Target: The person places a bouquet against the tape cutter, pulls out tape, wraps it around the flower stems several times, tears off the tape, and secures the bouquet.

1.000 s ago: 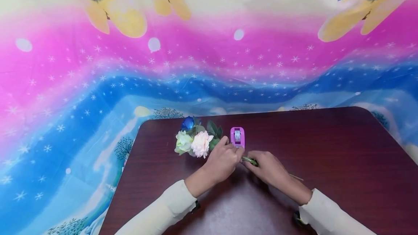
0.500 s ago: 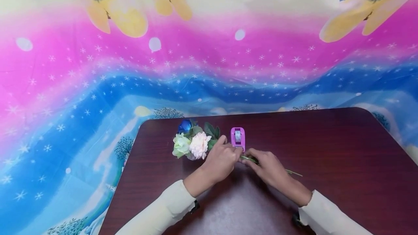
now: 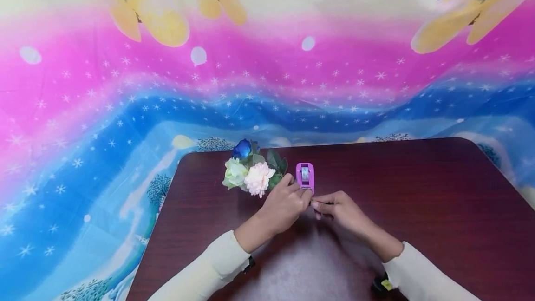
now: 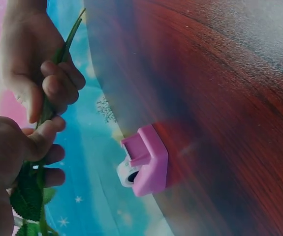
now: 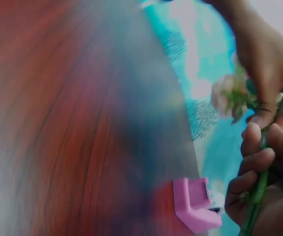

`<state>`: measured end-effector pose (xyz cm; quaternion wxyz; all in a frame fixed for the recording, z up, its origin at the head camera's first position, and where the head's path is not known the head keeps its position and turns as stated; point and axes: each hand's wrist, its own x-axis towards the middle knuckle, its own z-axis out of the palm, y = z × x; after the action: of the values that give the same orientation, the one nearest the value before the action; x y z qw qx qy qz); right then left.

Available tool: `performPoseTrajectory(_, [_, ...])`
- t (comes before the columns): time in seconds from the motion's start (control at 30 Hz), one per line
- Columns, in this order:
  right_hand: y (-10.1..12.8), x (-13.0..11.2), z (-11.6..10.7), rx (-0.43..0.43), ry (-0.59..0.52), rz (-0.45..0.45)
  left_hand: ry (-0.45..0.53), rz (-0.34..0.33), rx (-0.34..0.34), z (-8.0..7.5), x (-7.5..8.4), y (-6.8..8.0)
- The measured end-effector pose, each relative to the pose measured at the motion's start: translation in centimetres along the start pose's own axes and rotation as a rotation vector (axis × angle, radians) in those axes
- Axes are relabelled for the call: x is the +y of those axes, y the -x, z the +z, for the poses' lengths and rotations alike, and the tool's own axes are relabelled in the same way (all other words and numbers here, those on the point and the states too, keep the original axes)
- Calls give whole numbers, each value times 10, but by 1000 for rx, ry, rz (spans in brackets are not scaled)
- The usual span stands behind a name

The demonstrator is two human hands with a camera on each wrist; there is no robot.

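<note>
Dark wooden table [image 3: 418, 189] before a bright patterned backdrop [image 3: 125, 96]. Artificial flower bunch [image 3: 251, 175] held low over the table's far left part, just beside a pink tape dispenser [image 3: 305, 176] — long axis roughly left–right, blooms pointing left, stems [image 4: 47, 105] running right. Left hand [image 3: 286, 203] curls round the stems behind the leaves; right hand [image 3: 338, 208] grips them just beyond, fingers closed. Stem ends hidden under the hands; right wrist view blurred.
</note>
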<state>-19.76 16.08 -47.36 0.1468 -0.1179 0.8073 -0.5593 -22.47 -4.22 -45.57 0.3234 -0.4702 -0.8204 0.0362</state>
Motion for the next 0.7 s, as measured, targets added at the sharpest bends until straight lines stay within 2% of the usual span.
performPoseTrajectory(0.07, [0, -2, -2, -35, -114, 56, -17, 23, 35, 1, -1, 0])
performPoseTrajectory(0.17, [0, -2, -5, -74, -210, 116, -36, 53, 67, 2, -3, 2])
performPoseTrajectory(0.27, [-1, -1, -4, -101, -234, 133, -28, 69, 73, 2, -6, 5])
performPoseTrajectory(0.33, [-1, 0, -1, -102, -202, 120, -8, 77, 58, 3, -9, 6])
performPoseTrajectory(0.4, [-2, 2, 5, -83, -112, 94, 12, 89, 18, 4, -13, 8])
performPoseTrajectory(0.53, [-4, 8, 23, 21, 298, -60, 8, 149, -115, 6, -26, 11])
performPoseTrajectory(0.6, [-5, 10, 33, 91, 458, -112, -3, 186, -185, 7, -31, 13])
performPoseTrajectory(0.63, [-5, 10, 37, 115, 500, -126, -11, 206, -212, 7, -33, 14])
performPoseTrajectory(0.7, [-8, 9, 45, 135, 511, -132, -24, 236, -256, 9, -36, 15])
